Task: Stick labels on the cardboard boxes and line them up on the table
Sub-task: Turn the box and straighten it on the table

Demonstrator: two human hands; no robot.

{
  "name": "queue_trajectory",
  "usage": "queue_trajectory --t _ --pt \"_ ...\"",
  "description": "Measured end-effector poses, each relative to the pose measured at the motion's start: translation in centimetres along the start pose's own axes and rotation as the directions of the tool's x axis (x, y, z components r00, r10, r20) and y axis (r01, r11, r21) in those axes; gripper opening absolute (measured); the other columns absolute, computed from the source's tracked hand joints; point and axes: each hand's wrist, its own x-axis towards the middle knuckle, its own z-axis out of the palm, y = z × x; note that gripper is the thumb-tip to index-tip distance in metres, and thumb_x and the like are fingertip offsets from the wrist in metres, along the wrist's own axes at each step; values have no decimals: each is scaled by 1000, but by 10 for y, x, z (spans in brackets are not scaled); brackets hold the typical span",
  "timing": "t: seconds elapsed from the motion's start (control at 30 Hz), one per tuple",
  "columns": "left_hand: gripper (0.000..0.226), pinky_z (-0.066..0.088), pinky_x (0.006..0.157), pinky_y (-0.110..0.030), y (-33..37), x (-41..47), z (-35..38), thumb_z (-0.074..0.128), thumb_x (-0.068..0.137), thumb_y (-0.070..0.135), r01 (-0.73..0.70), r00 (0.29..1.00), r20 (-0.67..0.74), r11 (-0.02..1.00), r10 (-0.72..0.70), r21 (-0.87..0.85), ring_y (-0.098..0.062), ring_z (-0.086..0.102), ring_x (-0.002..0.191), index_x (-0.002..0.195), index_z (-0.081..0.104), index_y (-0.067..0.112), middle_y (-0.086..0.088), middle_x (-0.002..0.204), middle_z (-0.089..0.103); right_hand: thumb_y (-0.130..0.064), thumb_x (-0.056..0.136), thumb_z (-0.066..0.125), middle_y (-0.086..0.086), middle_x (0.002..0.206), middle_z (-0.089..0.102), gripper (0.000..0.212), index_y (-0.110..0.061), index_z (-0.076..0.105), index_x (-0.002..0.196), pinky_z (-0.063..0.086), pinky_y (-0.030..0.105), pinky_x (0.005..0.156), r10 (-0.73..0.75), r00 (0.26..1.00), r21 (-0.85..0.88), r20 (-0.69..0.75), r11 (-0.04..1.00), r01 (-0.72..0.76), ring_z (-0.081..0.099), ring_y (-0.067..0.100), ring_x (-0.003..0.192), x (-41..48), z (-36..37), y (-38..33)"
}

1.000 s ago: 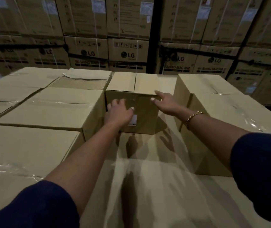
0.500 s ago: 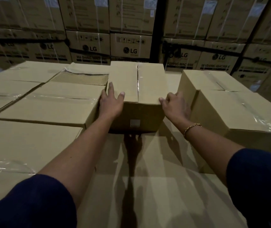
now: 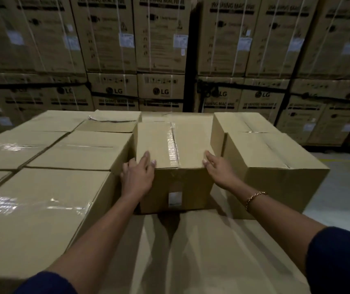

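Label point(image 3: 175, 197) print on box point(image 3: 191, 143) front illegible

Both arms outstretched — left hand point(image 3: 137, 178) and right hand point(image 3: 219, 170) flat, fingers spread

Head-worn view, looking forward and slightly down

One wide-angle camera looks along both outstretched forearms at the middle cardboard box point(image 3: 174, 145), close ahead at centre frame; beyond that box rises a wall of stacked cartons point(image 3: 161, 39), well behind it.
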Motion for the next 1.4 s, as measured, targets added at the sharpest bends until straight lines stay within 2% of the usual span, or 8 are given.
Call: queue_trajectory --t 0.3,0.53,0.73,0.9,1.13,1.27,1.33,1.4 --pt "55 42 104 -47 32 -161 -77 32 105 55 19 1000 0 1000 -19 -6 -34 41 135 156 33 34 -20 145 44 -50 108 34 9 156 47 52 -34 36 157 44 44 107 11 1000 -94 -6 995 -12 46 35 140 -186 -54 -26" --pt "56 41 102 -45 32 -302 -110 33 104 57 0 1000 -12 1000 0 -31 -32 40 135 156 32 36 -18 142 43 -51 107 38 7 157 45 52 -34 38 156 42 48 111 -29 999 12 -33 999 29 43 30 143 -329 -69 -21" --pt "61 45 100 -44 46 -371 -152 34 99 67 -15 994 -105 999 12 -28 -30 51 129 148 48 34 -13 140 54 -58 104 39 0 151 52 51 -37 49 149 46 44 105 -61 991 144 -118 987 78 49 24 136 -402 -98 -32" --pt "78 50 98 -42 53 -388 -190 37 85 86 -34 999 -14 999 34 2 -30 59 123 140 57 35 -4 139 62 -66 99 40 1 143 60 55 -38 50 144 48 49 104 -65 986 173 -152 981 92 56 28 128 -430 -121 -44" --pt "83 62 75 -43 54 -383 -206 34 74 97 21 997 72 996 -28 91 -21 71 67 109 68 30 1 80 71 -64 98 47 8 148 55 63 -34 36 152 44 51 109 -6 996 133 -91 991 18 51 34 135 -442 -123 -48" --pt "87 63 73 -42 47 -375 -197 40 74 94 89 992 85 996 -89 5 -23 71 67 121 65 26 0 91 67 -49 93 64 6 158 42 78 -32 25 158 39 48 115 -12 997 148 -73 989 22 44 31 141 -450 -108 -37" --pt "92 60 79 -42 48 -370 -189 35 74 95 106 994 23 994 -107 42 -27 72 79 129 61 26 -5 105 69 -42 94 64 6 159 35 75 -26 28 158 34 44 116 -84 965 -30 -248 996 79 36 29 142 -460 -96 -37" --pt "90 53 87 -44 46 -368 -178 30 79 93 104 993 -56 992 -100 68 -34 64 108 134 53 27 -9 121 66 -36 92 63 4 142 48 59 -23 45 147 42 43 105 -251 870 -161 -424 966 200 44 26 125 -473 -81 -40"
